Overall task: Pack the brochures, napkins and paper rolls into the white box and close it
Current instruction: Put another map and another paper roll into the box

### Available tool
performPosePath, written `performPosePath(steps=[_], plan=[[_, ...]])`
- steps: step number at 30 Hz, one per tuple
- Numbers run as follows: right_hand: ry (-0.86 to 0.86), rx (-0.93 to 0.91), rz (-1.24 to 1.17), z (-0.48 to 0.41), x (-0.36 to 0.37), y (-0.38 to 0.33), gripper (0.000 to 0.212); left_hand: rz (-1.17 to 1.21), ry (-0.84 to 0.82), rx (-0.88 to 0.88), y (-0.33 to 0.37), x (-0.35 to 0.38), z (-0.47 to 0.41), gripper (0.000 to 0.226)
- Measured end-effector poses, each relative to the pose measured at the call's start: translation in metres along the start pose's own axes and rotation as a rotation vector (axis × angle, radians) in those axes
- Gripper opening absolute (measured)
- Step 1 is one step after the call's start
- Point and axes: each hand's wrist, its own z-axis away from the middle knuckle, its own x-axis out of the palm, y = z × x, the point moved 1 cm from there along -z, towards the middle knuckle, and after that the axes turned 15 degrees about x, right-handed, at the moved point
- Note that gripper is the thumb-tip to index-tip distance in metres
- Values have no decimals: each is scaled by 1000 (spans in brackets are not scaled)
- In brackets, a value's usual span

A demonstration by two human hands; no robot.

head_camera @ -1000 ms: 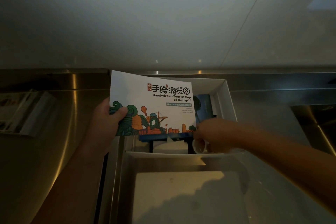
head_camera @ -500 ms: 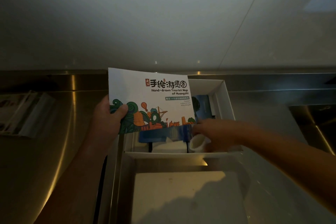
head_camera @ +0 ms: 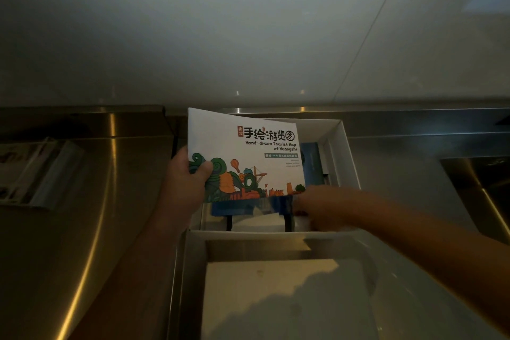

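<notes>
Pinching the brochure (head_camera: 242, 154) between left-hand fingers (head_camera: 204, 168) above the white box (head_camera: 345, 152); right fingers' state unclear.

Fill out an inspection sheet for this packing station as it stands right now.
Surface: stainless steel counter, dim light, reflective.
Job's things: white box open on the counter; tourist map brochure held tilted over it; blue items and white paper inside the box, kind unclear; box lid lies nearest the camera, inside up.
Clutter: stack of printed papers at the far left of the counter.
Grippers: left hand grips the brochure's left edge; right hand reaches into the box, blurred, grasp unclear.
Cables: nothing seen.
Surroundings: pale tiled wall behind; a recess like a sink at right.
</notes>
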Motion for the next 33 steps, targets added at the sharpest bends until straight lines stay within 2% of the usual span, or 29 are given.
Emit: performPosePath(steps=[4, 7, 10, 12, 13, 16, 18, 20, 23, 28, 30, 33], plan=[[57, 44, -91, 28, -15, 18, 29, -42, -15, -2, -5, 13, -4, 28], [130, 84, -311, 51, -23, 38, 31, -178, -58, 9, -10, 28, -8, 28], [232, 149, -401, 63, -17, 51, 38, -320, -54, 18, -16, 43, -12, 27], [262, 173, -418, 69, -8, 55, 39, -382, -29, 54, -18, 51, -15, 37], [270, 176, -435, 72, -3, 57, 40, -426, -32, 98, -18, 54, -16, 51], [291, 185, -505, 80, 9, 59, 40, -803, -165, 256, -24, 59, -16, 94], [315, 192, -554, 86, 16, 60, 40, -1074, -218, 361, -27, 62, -16, 92], [357, 205, -602, 93, 21, 61, 38, -1205, -381, 400, -31, 69, -17, 79], [415, 225, -698, 104, 30, 61, 34, -1281, -738, 326, -42, 78, -14, 62], [432, 211, -774, 118, 48, 46, 28, -1290, -897, 188, -36, 78, -22, 49], [448, 192, -776, 123, 55, 39, 26, -1258, -893, 173, -27, 73, -16, 52], [493, 164, -764, 129, 63, 28, 25, -1059, -652, 322, -10, 53, 14, 54]])
